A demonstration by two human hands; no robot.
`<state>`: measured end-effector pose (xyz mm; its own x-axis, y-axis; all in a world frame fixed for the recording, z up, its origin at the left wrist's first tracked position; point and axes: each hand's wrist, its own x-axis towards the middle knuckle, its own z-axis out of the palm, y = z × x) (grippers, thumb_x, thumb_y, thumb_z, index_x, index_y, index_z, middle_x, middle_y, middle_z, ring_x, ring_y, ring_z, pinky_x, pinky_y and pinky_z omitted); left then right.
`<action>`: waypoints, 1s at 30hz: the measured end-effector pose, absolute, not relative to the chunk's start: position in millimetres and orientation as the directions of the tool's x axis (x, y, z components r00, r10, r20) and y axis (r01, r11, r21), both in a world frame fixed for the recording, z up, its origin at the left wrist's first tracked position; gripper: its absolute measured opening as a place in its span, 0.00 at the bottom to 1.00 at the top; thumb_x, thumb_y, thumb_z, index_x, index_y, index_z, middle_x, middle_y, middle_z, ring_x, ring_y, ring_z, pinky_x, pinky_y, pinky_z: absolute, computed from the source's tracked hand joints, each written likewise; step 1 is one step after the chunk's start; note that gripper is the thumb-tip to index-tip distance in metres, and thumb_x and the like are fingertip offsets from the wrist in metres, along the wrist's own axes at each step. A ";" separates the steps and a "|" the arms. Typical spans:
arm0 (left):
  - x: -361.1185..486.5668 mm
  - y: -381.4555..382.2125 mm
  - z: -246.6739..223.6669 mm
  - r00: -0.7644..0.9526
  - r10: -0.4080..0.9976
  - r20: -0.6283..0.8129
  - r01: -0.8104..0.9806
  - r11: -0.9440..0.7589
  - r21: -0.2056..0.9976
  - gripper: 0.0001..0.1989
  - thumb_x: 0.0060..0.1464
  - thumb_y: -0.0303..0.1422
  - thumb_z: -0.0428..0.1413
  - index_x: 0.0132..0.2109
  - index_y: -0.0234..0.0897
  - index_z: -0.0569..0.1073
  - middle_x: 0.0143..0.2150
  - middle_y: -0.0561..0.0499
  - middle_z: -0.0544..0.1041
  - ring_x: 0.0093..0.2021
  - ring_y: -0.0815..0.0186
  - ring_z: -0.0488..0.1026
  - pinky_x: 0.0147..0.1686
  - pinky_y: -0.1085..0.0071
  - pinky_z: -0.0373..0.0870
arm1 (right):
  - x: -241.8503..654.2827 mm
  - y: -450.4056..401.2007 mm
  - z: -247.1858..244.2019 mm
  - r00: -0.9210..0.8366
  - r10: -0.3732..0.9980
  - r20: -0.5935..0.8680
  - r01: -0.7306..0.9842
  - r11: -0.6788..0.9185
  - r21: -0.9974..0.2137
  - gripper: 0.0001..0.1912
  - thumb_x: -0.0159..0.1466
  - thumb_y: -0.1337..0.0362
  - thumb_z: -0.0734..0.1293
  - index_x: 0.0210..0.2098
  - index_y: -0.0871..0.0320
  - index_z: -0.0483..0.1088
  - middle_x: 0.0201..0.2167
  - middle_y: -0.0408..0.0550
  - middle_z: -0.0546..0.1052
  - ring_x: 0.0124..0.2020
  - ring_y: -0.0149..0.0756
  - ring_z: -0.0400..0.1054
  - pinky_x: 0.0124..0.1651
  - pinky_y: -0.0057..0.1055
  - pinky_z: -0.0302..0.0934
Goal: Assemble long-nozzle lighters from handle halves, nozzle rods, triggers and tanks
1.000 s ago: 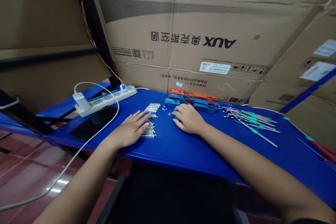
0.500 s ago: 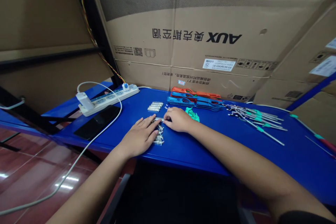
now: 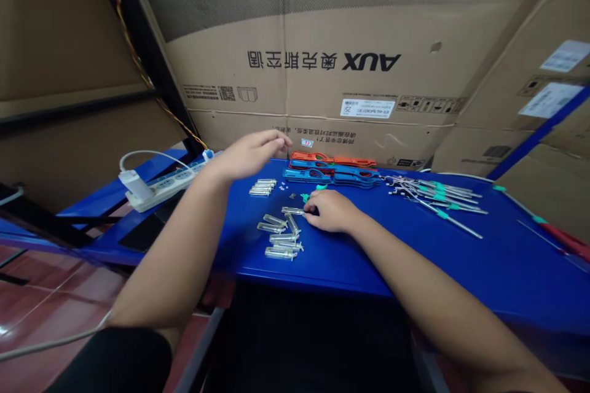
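Raised off the clear tubes (image 3: 279, 253), the left hand (image 3: 246, 156) is loosely open; right hand (image 3: 334, 210) curls beside one, grip unclear. Likely light, slick; pinch mid-length.

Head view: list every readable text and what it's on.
Cardboard, upside down:
"AUX"
"奥克斯空调"
"师傅您辛苦了!"
"请在搬运时对我温柔些" (hand near the rest)
White label on it: "25", probably; rest too small.
Too small or blurred: small sticker, print by the QR code, upper right label, lower right label.
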<state>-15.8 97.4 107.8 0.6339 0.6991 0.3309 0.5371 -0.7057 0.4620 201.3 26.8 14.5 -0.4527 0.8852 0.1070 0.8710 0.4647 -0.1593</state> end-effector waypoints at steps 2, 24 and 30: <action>-16.6 119.1 111.8 0.681 0.705 0.200 0.588 -0.688 0.425 0.21 0.64 0.45 0.45 0.45 0.34 0.75 0.37 0.48 0.79 0.35 0.65 0.74 0.36 0.70 0.70 | 195.7 24.7 13.4 -0.421 0.900 0.112 0.887 0.434 -0.157 0.11 0.62 0.61 0.66 0.36 0.54 0.80 0.36 0.49 0.79 0.36 0.38 0.70 0.35 0.32 0.56; -4.8 127.2 18.5 0.973 0.192 0.129 0.159 -0.959 0.233 0.06 0.56 0.31 0.62 0.40 0.35 0.79 0.35 0.49 0.79 0.35 0.67 0.73 0.36 0.72 0.66 | 180.6 22.6 3.6 -0.267 0.950 0.162 0.900 0.306 -0.309 0.10 0.63 0.61 0.65 0.36 0.55 0.79 0.34 0.47 0.78 0.34 0.35 0.69 0.33 0.31 0.54; -10.9 124.7 29.8 0.951 0.201 0.234 0.142 -0.959 0.245 0.08 0.62 0.32 0.56 0.44 0.34 0.77 0.39 0.46 0.80 0.39 0.65 0.75 0.41 0.69 0.68 | 185.5 29.2 1.1 -0.233 0.960 0.157 0.788 0.281 -0.547 0.13 0.67 0.59 0.62 0.36 0.57 0.76 0.31 0.46 0.78 0.29 0.33 0.66 0.33 0.30 0.55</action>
